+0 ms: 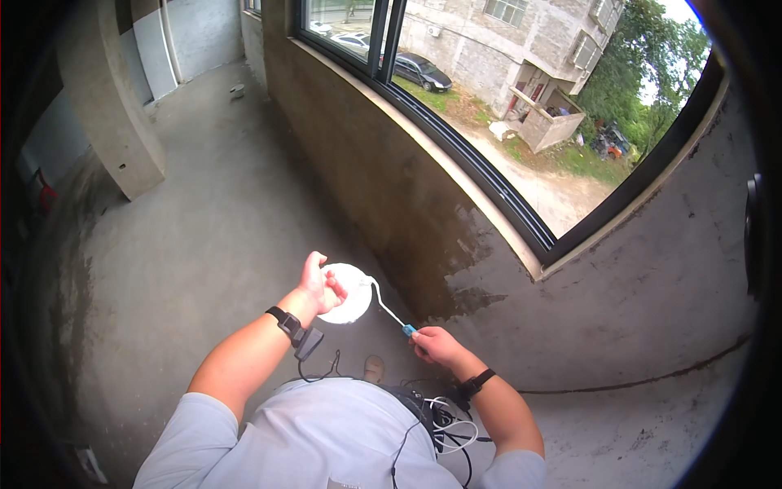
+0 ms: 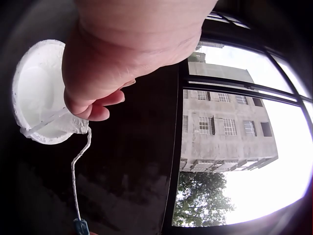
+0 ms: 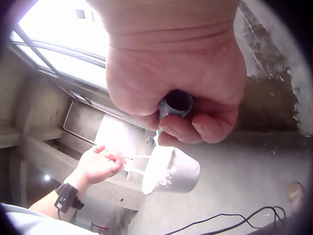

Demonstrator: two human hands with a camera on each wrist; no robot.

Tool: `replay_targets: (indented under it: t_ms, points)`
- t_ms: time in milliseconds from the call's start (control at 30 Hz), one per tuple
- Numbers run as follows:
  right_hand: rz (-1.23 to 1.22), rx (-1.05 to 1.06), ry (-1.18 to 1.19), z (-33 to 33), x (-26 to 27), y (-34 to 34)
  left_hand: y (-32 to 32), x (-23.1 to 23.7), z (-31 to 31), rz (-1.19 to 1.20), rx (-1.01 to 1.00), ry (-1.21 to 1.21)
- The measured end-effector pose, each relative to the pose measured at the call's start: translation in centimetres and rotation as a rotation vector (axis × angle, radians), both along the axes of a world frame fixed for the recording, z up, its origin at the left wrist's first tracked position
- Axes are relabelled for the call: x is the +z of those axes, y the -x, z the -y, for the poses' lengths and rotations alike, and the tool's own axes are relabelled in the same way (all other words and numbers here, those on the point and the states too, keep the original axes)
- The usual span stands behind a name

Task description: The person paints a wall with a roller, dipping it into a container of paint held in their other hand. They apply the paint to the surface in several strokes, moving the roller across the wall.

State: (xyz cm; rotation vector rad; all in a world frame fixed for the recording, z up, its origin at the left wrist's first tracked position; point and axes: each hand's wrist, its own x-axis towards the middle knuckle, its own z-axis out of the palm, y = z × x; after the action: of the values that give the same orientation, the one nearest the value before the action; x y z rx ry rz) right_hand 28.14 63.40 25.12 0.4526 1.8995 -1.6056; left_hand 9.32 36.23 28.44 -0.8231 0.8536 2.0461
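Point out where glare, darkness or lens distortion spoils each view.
Head view: the bucket is washed out to nearly plain white, and the window frame looks bowed inside a dark round border; left wrist view: the sky is blown out while the wall sinks almost to black; right wrist view: the window glares white, hiding most detail outside.

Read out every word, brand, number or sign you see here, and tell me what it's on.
No text is readable.
Left wrist camera: tiny pale marks, too small to read.
Shirt patch: too blurred to read.
Paint roller handle: too small to tell.
White bucket: white splashes, no visible lettering.
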Motion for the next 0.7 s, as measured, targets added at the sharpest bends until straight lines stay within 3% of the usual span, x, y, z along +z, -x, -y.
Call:
replay_targets:
  t_ms: [267, 433, 700]
  points:
    - [-0.05, 0.021, -0.103, -0.2, -0.4, -0.5, 0.0, -0.2, -0.3, 0.021, -0.026, 0.024]
    - [-0.166, 0.065, -0.361, 0.3, 1.2, 0.0, 0.0, -0.7, -0.2, 0.051, -0.04, 0.037]
    - [-0.249, 0.052, -0.415, 0.7, 1.6, 0.7, -0.5, -0.4, -0.7, 0.025, -0.059, 0.055]
